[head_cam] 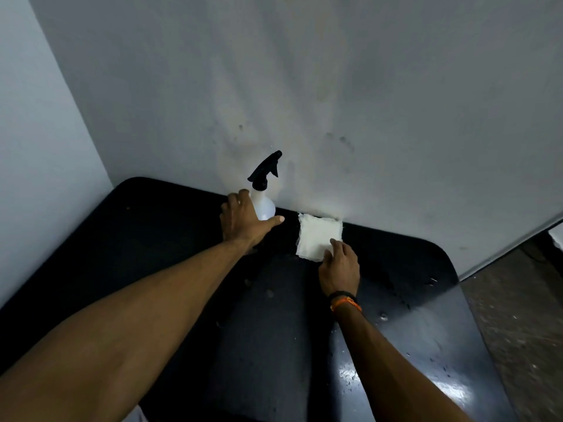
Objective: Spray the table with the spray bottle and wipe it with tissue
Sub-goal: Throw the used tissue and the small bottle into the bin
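A white spray bottle (pixel 264 205) with a black trigger head stands upright at the far edge of the black table (pixel 170 239), against the wall. My left hand (pixel 243 222) is wrapped around its lower body, thumb stretched to the right. A folded white tissue (pixel 318 234) lies flat on the table just right of the bottle. My right hand (pixel 339 268) rests with its fingertips on the tissue's near right corner; its wrist wears a black and orange band. Water droplets dot the table's right side.
A grey-white wall (pixel 335 102) rises directly behind the table, and another wall closes the left side. Beyond the table's rounded right edge lies a speckled brown floor (pixel 524 315). A white baseboard strip (pixel 511 248) runs along the wall's foot.
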### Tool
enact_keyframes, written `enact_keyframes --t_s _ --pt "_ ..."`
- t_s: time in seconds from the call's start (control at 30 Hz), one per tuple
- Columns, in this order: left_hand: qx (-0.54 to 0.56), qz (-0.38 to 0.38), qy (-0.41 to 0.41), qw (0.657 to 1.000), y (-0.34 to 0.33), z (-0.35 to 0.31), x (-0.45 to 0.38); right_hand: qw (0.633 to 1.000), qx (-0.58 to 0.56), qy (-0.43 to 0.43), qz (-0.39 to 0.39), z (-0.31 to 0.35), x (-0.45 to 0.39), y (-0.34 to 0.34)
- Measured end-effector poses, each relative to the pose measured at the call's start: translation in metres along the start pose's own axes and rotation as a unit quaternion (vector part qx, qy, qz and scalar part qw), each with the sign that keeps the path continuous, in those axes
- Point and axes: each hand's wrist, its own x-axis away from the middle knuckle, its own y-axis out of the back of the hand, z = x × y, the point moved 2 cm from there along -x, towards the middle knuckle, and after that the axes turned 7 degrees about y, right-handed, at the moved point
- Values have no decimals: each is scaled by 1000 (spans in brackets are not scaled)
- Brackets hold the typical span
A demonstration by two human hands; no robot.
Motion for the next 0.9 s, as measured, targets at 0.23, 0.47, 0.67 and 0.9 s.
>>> enact_keyframes --t_s 0.23,0.47,0.67,0.9 --pt "-13 -49 -19 999 -10 4 -5 999 24 5 34 -7 -10 -11" --pt "2 34 -59 998 -12 1 -5 998 24 -28 55 -10 -11 -17" --pt "45 97 -81 991 -12 -2 4 997 20 -31 68 -11 -11 -15" --pt "63 80 -70 992 -20 -6 9 998 -39 -31 32 -11 -15 -8"
